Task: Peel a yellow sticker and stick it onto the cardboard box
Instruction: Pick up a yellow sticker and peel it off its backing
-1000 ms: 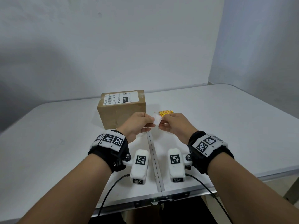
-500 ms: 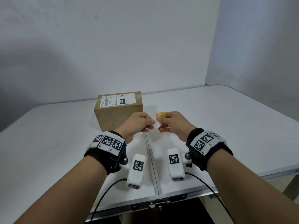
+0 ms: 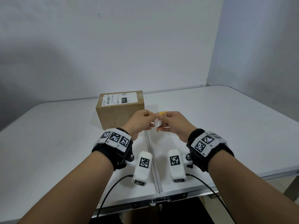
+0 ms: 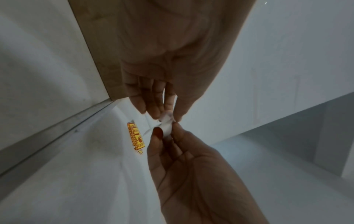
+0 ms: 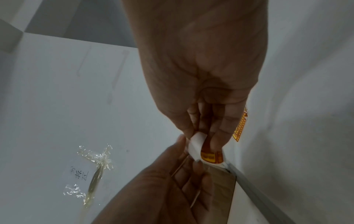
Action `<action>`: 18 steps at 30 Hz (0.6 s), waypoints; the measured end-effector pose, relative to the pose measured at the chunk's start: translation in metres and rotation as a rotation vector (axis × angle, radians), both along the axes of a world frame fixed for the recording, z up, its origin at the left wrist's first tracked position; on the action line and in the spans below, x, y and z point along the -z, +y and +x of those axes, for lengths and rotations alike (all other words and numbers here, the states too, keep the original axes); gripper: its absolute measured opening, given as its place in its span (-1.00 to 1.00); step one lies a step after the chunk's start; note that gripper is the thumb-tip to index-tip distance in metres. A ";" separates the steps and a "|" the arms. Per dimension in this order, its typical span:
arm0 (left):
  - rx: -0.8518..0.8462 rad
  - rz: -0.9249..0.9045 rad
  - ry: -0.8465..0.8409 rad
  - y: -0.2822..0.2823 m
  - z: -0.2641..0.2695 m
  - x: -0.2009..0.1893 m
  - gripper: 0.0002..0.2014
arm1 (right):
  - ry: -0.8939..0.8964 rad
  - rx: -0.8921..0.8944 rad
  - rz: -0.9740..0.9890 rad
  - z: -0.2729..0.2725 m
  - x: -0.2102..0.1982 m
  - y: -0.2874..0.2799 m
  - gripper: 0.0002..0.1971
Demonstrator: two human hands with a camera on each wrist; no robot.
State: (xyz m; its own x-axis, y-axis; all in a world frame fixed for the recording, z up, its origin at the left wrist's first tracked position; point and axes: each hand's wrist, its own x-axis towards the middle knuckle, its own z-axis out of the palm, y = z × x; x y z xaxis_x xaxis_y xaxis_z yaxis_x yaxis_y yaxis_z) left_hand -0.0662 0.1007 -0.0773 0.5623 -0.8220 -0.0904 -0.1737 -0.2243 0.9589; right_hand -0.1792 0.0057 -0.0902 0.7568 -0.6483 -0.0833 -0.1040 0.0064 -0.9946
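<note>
A brown cardboard box (image 3: 119, 110) with a white shipping label stands on the white table (image 3: 226, 126), just behind my left hand (image 3: 152, 120). Both hands meet above the table's centre seam. My right hand (image 5: 203, 141) pinches a small yellow sticker (image 5: 211, 157). Its white backing (image 5: 195, 146) curls away from it, pinched at the edge by my left hand (image 5: 189, 151). The left wrist view shows only the white backing (image 4: 167, 125) between left hand (image 4: 168, 116) and right hand (image 4: 166, 131). Most of the sticker is hidden by fingers.
More yellow stickers (image 3: 162, 113) lie flat on the table just beyond my hands, also visible as a small stack (image 4: 136, 136). A handwritten paper label held by clear tape (image 5: 84, 174) sticks to a white surface. A metal seam (image 3: 151, 152) splits the table.
Both hands have stayed together in front of the box. The white backing has curled further down between them, away from the yellow sticker.
</note>
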 end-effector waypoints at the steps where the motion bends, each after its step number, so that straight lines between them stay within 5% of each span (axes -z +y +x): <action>1: -0.016 -0.012 -0.007 -0.001 0.000 0.000 -0.77 | -0.006 -0.002 0.001 0.000 -0.001 0.001 -0.86; 10: -0.088 -0.049 0.084 -0.003 -0.001 0.007 -0.92 | -0.031 0.058 0.120 0.002 -0.001 0.000 -0.94; 18: -0.165 -0.098 0.214 -0.005 0.000 0.011 -0.95 | -0.168 0.076 0.324 -0.002 -0.002 0.000 -0.73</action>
